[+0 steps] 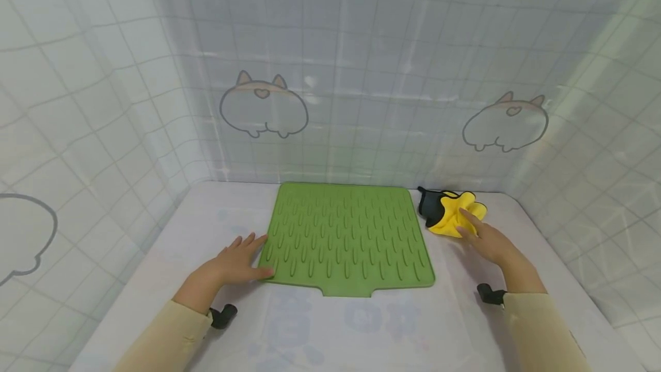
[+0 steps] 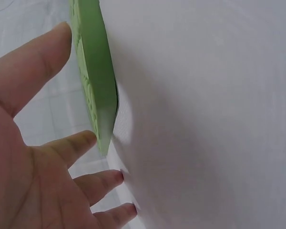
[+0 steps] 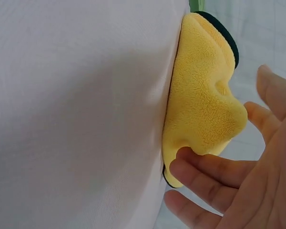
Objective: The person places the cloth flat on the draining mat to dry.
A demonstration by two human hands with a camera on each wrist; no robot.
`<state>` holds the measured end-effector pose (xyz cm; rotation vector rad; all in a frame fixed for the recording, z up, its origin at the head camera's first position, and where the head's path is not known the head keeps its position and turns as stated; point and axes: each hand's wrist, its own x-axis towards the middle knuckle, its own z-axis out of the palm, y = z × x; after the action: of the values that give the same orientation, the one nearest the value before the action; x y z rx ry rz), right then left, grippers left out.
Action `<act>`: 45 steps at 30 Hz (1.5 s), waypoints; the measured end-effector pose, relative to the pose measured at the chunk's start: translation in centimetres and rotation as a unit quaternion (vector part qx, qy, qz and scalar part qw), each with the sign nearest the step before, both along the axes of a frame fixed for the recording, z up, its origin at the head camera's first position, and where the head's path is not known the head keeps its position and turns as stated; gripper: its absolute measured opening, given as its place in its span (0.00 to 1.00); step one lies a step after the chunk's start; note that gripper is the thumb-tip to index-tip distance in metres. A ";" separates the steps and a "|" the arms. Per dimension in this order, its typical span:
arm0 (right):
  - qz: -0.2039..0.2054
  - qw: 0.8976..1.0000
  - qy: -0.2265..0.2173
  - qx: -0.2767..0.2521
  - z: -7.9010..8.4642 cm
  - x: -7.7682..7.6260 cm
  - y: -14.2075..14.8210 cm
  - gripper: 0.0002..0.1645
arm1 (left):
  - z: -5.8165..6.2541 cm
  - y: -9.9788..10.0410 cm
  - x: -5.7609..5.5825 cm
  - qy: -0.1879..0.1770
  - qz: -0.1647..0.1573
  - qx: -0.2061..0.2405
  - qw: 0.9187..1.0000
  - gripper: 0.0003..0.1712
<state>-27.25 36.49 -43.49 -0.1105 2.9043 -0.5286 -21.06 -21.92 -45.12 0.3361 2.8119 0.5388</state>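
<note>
A green mat [image 1: 343,234] with rows of raised ridges and a tab on its near edge lies flat on the table. My left hand [image 1: 237,263] is spread at the mat's left edge, thumb over the near left corner and fingertips right at the rim. In the left wrist view the mat's thick green side [image 2: 97,67] shows beside the spread fingers. To the mat's right lies a crumpled plush cloth [image 1: 449,217], yellow on one face and black on the other. Fingers of my right hand [image 1: 490,241] touch its yellow face, extended and not curled round it.
The white table [image 1: 310,332] carries faint bluish print. Curtains with a grid pattern and cartoon animal outlines rise at the back [image 1: 361,102], left and right. A black wrist mount [image 1: 223,316] sits by the left cuff, another [image 1: 492,294] by the right.
</note>
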 end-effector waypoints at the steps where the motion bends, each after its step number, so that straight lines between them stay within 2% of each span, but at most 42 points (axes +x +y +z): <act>1: 0.002 1.000 0.004 -0.001 0.0 -0.1 0.1 0.49 | 0.0 0.0 0.0 0.001 -0.001 -0.001 1.000 0.56; 7: 0.002 0.999 0.029 -0.016 -0.3 -0.7 0.1 0.45 | 0.2 -0.2 0.0 0.004 -0.009 -0.004 1.000 0.59; 18: -0.035 0.998 0.040 -0.025 -0.5 -1.5 0.2 0.39 | -0.1 -0.2 -0.2 -0.012 -0.007 0.008 1.000 0.60; 34: -0.044 0.989 0.126 -0.057 -0.1 -1.3 -0.4 0.32 | -0.2 -0.4 -0.6 -0.015 -0.011 0.010 1.000 0.62; 42: -0.044 0.978 0.190 -0.071 0.6 -1.3 -0.9 0.32 | 0.1 -0.4 -0.5 -0.008 -0.015 0.011 1.000 0.61; 45: -0.049 0.976 0.197 -0.086 0.8 -1.2 -1.2 0.33 | 0.2 -0.4 -0.5 -0.007 -0.014 0.012 1.000 0.61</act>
<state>-28.46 35.26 -42.64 -0.1077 3.2534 -0.8636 -21.60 -22.29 -44.97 0.3756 2.7845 0.5667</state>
